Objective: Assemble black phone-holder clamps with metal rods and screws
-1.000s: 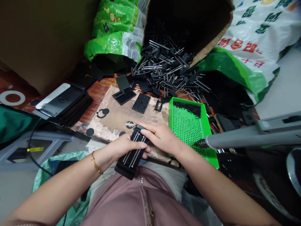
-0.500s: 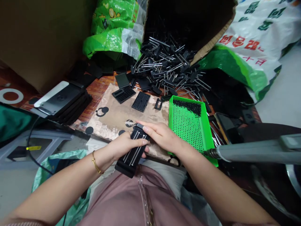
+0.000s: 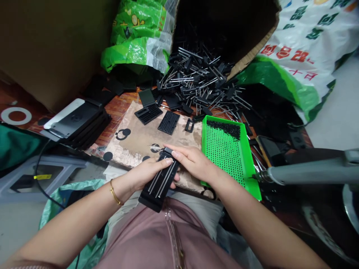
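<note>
Head view: over the board's (image 3: 134,140) near edge, the left hand (image 3: 148,171) clasps a black holder (image 3: 158,186), rods (image 3: 164,183) apparently seated, while the right hand (image 3: 193,158) pinches its end (ribbed plates (image 3: 168,122) lie loose, unfitted).

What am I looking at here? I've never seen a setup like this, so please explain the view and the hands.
No robot here: these are a person's bare hands, seen by a head-worn camera looking forward and down. The left hand and right hand both hold a black piece fitted with thin metal rods. Ahead, a brown board carries slotted black plates and a small black frame. The green tray at right contains tiny black bits, too small to identify. Beyond the board lies a heap of rodded parts.
</note>
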`<state>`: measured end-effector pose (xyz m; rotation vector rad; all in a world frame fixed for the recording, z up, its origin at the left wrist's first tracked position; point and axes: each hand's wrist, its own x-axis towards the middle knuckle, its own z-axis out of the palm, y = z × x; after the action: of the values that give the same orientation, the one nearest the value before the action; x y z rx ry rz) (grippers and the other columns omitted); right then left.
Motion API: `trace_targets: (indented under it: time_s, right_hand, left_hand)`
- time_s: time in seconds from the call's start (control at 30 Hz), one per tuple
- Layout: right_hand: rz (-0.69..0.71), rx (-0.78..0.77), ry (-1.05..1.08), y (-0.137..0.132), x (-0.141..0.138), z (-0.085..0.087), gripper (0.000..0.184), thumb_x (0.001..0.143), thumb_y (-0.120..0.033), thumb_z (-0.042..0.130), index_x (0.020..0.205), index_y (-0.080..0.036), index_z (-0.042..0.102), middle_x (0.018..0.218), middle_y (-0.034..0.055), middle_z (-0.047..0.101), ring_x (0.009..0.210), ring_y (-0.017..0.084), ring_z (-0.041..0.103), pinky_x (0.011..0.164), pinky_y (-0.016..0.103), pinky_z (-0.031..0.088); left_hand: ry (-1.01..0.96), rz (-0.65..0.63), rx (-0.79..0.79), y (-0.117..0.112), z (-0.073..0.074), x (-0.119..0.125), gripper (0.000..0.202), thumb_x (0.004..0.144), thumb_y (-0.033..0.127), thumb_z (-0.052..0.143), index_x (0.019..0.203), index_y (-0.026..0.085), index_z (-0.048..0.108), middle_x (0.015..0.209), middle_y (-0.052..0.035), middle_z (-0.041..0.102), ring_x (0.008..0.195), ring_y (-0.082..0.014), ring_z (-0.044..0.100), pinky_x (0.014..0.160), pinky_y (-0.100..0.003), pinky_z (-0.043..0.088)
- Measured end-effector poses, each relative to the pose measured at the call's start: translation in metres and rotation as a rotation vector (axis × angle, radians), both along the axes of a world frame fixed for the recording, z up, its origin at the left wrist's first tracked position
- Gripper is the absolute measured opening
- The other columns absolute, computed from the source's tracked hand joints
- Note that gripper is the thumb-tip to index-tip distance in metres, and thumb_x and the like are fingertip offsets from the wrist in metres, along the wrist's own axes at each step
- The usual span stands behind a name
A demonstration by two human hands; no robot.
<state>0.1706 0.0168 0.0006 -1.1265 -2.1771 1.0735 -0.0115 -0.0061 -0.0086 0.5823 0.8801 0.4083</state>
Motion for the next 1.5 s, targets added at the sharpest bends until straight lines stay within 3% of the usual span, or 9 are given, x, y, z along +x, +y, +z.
trace_targets:
  time_s: [0.3, 0.53, 0.73, 0.87, 0.97, 1.07, 1.23, 1.37, 1.5]
  right_hand:
    - [0.011, -0.004, -0.015, 0.000, 0.002, -0.001, 0.042, 0.095, -0.034, 0.036, 0.130, -0.018, 0.053, 0.125, 0.0071, 0.062, 0.113, 0.019, 0.059, 0.097, 0.037, 0.046]
    - [0.007, 0.020, -0.016, 0.002, 0.002, 0.000, 0.042, 0.095, -0.034, 0.035, 0.129, -0.020, 0.054, 0.126, 0.0057, 0.060, 0.116, 0.020, 0.058, 0.099, 0.040, 0.045]
    - [0.042, 0.019, 0.026, 0.003, 0.003, -0.002, 0.042, 0.095, -0.033, 0.036, 0.130, -0.019, 0.053, 0.128, 0.0059, 0.059, 0.117, 0.019, 0.057, 0.101, 0.039, 0.044]
    - [0.037, 0.004, 0.014, 0.001, 0.001, -0.001, 0.042, 0.096, -0.033, 0.036, 0.131, -0.018, 0.052, 0.129, 0.0076, 0.059, 0.117, 0.019, 0.057, 0.100, 0.038, 0.044]
    - [-0.011, 0.055, -0.031, 0.001, 0.001, 0.006, 0.041, 0.097, -0.034, 0.035, 0.130, -0.019, 0.053, 0.127, 0.0082, 0.061, 0.115, 0.019, 0.057, 0.099, 0.038, 0.044]
    - [-0.161, 0.176, -0.112, 0.004, 0.010, 0.017, 0.037, 0.096, -0.032, 0.039, 0.128, -0.021, 0.055, 0.116, 0.0077, 0.065, 0.108, 0.020, 0.058, 0.095, 0.038, 0.046]
    - [-0.634, 0.237, -0.384, 0.017, 0.051, 0.031, 0.034, 0.090, -0.030, 0.051, 0.122, -0.023, 0.060, 0.102, 0.0048, 0.065, 0.096, 0.018, 0.060, 0.090, 0.032, 0.047]
    - [-0.881, 0.221, -0.542, 0.046, 0.095, 0.034, 0.035, 0.091, -0.032, 0.048, 0.121, -0.021, 0.061, 0.111, 0.0100, 0.062, 0.108, 0.023, 0.056, 0.097, 0.037, 0.042]
    - [-1.127, 0.089, -0.693, 0.088, 0.147, 0.028, 0.033, 0.092, -0.035, 0.051, 0.119, -0.017, 0.057, 0.121, 0.0108, 0.056, 0.111, 0.024, 0.054, 0.095, 0.046, 0.043]
  left_hand:
    - [-0.079, -0.018, 0.002, 0.002, -0.006, -0.003, 0.039, 0.073, 0.043, 0.072, 0.092, 0.010, 0.063, 0.082, -0.0111, 0.071, 0.063, -0.0191, 0.068, 0.055, -0.028, 0.053]
    - [-0.086, 0.002, 0.003, 0.001, -0.004, -0.003, 0.046, 0.077, 0.051, 0.064, 0.092, 0.007, 0.064, 0.082, -0.0131, 0.071, 0.063, -0.0200, 0.068, 0.056, -0.029, 0.054]
    - [-0.131, -0.017, 0.035, 0.002, -0.004, -0.004, 0.044, 0.071, 0.047, 0.072, 0.093, 0.009, 0.061, 0.081, -0.0123, 0.072, 0.064, -0.0203, 0.068, 0.056, -0.027, 0.053]
    - [-0.079, -0.038, 0.033, 0.002, -0.002, -0.004, 0.050, 0.068, 0.052, 0.073, 0.093, 0.011, 0.061, 0.081, -0.0110, 0.071, 0.066, -0.0198, 0.068, 0.058, -0.028, 0.053]
    - [0.093, -0.119, 0.119, 0.006, 0.003, -0.006, 0.046, 0.069, 0.049, 0.072, 0.094, 0.013, 0.060, 0.074, -0.0073, 0.071, 0.063, -0.0174, 0.066, 0.056, -0.025, 0.049]
    - [0.305, -0.268, 0.260, 0.018, 0.008, -0.009, 0.039, 0.072, 0.047, 0.068, 0.092, 0.016, 0.059, 0.070, -0.0035, 0.070, 0.062, -0.0174, 0.063, 0.056, -0.025, 0.046]
    - [0.571, -0.518, 0.687, 0.049, 0.015, -0.007, 0.030, 0.069, 0.036, 0.066, 0.092, 0.017, 0.066, 0.088, -0.0019, 0.072, 0.084, -0.0241, 0.065, 0.075, -0.030, 0.047]
    - [0.667, -0.650, 0.871, 0.065, 0.015, 0.004, 0.033, 0.064, 0.027, 0.064, 0.096, 0.019, 0.067, 0.094, -0.0027, 0.072, 0.092, -0.0270, 0.064, 0.082, -0.034, 0.046]
    - [0.845, -0.682, 0.994, 0.068, 0.014, 0.017, 0.044, 0.060, 0.020, 0.060, 0.103, 0.019, 0.065, 0.102, -0.0085, 0.071, 0.096, -0.0298, 0.063, 0.085, -0.039, 0.045]
